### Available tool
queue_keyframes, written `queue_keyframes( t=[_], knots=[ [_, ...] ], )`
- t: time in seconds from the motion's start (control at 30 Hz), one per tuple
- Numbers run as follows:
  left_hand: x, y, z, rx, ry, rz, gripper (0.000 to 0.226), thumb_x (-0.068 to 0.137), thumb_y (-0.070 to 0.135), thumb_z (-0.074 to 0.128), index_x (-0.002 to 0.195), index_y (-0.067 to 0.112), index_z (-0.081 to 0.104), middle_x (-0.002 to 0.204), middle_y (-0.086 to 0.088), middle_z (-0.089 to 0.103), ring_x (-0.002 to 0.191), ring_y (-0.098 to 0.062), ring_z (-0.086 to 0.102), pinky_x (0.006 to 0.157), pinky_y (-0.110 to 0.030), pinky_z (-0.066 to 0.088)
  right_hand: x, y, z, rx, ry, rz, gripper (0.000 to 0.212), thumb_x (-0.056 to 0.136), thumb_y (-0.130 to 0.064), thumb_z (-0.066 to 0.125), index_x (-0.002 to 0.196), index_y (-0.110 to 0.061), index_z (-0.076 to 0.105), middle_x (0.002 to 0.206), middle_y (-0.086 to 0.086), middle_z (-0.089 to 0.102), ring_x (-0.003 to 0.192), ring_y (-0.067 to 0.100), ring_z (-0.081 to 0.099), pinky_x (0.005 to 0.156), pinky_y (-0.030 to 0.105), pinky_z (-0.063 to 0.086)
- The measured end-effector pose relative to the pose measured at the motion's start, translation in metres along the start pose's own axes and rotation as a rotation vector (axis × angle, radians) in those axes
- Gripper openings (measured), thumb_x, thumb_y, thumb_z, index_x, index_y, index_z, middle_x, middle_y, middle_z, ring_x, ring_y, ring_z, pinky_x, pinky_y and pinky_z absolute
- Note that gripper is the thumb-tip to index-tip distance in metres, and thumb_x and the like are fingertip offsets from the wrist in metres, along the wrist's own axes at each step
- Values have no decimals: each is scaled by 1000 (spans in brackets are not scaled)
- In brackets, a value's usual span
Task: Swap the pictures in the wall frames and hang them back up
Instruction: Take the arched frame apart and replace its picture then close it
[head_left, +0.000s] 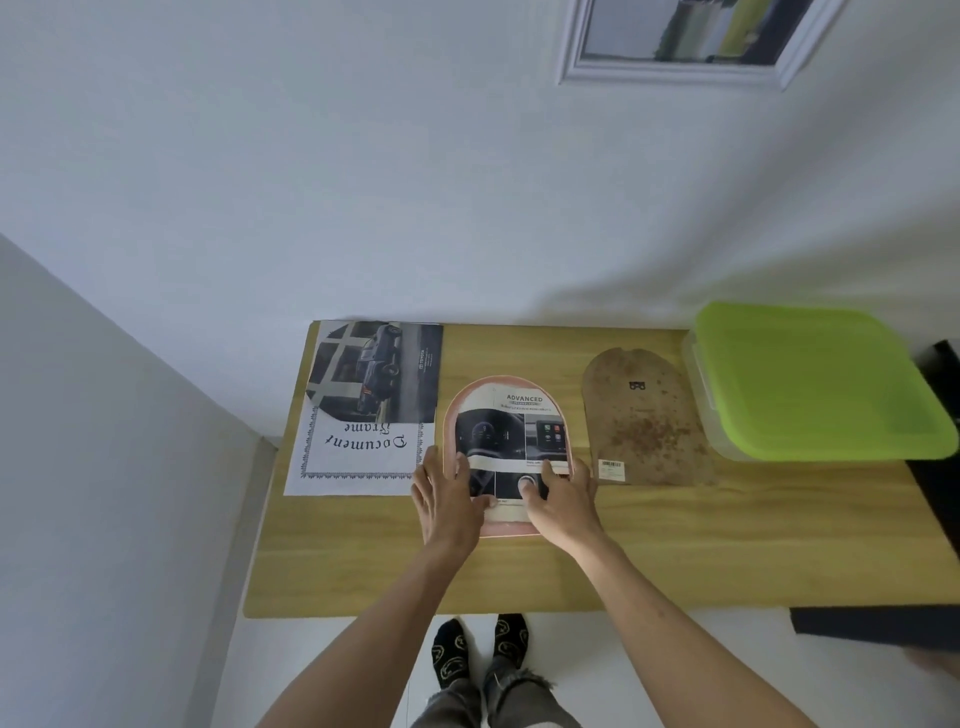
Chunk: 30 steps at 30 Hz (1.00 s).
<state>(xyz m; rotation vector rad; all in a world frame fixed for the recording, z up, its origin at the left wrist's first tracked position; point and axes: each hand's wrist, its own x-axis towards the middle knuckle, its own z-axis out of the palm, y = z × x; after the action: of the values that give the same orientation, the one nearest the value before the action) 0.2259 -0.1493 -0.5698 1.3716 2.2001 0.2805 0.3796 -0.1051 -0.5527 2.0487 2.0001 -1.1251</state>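
Note:
An arch-shaped pink frame (506, 387) lies flat on the wooden table (519, 571), with a car-dashboard picture (511, 426) marked "ADVANCED" laid in it. My left hand (447, 499) presses on the picture's lower left, fingers spread. My right hand (563, 499) presses on its lower right. The frame's brown arch-shaped backing board (644, 421) lies to the right, apart from the frame. At the table's back left lie a dark car picture (379, 371) and a white "Document Frame" sheet (358, 457). A white rectangular frame (685, 41) holding a landscape picture hangs on the wall above.
A clear plastic box with a lime-green lid (815, 379) stands at the table's back right. A dark object (883, 621) sits at the table's front right corner. A grey wall (104, 467) runs along the left. My feet in socks (480, 649) show below the table edge.

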Motion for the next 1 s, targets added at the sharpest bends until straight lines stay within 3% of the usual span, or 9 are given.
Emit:
queue_keyframes(
  t=[0.1, 0.2, 0.37, 0.47, 0.53, 0.7, 0.8, 0.87, 1.0],
  knots=[
    [-4, 1, 1, -74, 100, 33, 56, 85, 34, 70, 136, 29, 47, 154, -10, 12, 135, -31, 14, 111, -42, 19, -1, 4, 1, -10, 8, -14, 53, 100, -46, 41, 148, -24, 41, 161, 6, 8, 149, 31, 3, 119, 45, 22],
    [-8, 4, 1, -202, 127, 46, 63, 82, 35, 71, 139, 24, 47, 148, -8, 32, 132, -28, 23, 109, -41, 26, -2, 4, 0, -31, 14, -10, 58, 100, -43, 45, 153, -21, 33, 162, 6, 7, 150, 30, 4, 120, 44, 21],
    [-9, 13, -17, -809, 101, -120, 61, 83, 26, 74, 138, 27, 49, 103, 1, 71, 96, -18, 65, 86, -29, 54, -5, 0, -5, 38, 21, 26, 59, 99, -34, 53, 153, -21, 33, 159, 7, 15, 149, 29, 13, 118, 41, 26],
    [-7, 13, -27, -1162, 14, -369, 69, 85, 4, 67, 146, 20, 39, 105, -2, 73, 94, -19, 71, 88, -38, 57, -7, 0, -11, 114, 25, 61, 60, 97, -31, 56, 152, -21, 35, 155, 10, 25, 145, 30, 24, 116, 41, 30],
    [-6, 10, -32, -1293, -12, -500, 65, 84, -6, 64, 142, 16, 45, 104, -6, 73, 91, -23, 72, 87, -40, 57, -8, 1, -16, 181, 30, 92, 61, 97, -36, 56, 152, -19, 35, 152, 11, 30, 144, 31, 26, 117, 42, 29],
    [-13, 9, -49, -1593, -72, -607, 59, 83, -16, 62, 131, 17, 57, 105, -13, 72, 82, -26, 72, 60, -32, 58, -11, 4, -34, 411, 167, 165, 49, 95, -41, 56, 137, -15, 56, 137, 7, 58, 124, 26, 54, 101, 37, 45],
    [-21, 10, -49, -1604, -139, -541, 56, 83, -17, 60, 124, 21, 59, 108, -12, 71, 86, -29, 71, 63, -35, 59, -16, 5, -51, 693, 146, 254, 34, 93, -27, 62, 124, -13, 64, 114, 3, 69, 98, 21, 66, 76, 30, 50],
    [-26, 12, -48, -1458, -160, -453, 53, 81, -13, 63, 119, 23, 62, 100, -11, 73, 83, -28, 73, 67, -36, 59, -19, 10, -61, 802, 125, 271, 22, 91, -14, 65, 113, -16, 65, 95, 1, 71, 79, 17, 68, 56, 24, 48],
    [-35, 22, -45, -1118, -216, -244, 38, 83, -6, 61, 114, 17, 61, 81, -6, 76, 72, -19, 74, 60, -27, 56, -26, 36, -76, 818, 119, 248, 41, 82, -3, 69, 119, -17, 60, 97, 4, 72, 77, 21, 72, 54, 25, 50]
  ],
)
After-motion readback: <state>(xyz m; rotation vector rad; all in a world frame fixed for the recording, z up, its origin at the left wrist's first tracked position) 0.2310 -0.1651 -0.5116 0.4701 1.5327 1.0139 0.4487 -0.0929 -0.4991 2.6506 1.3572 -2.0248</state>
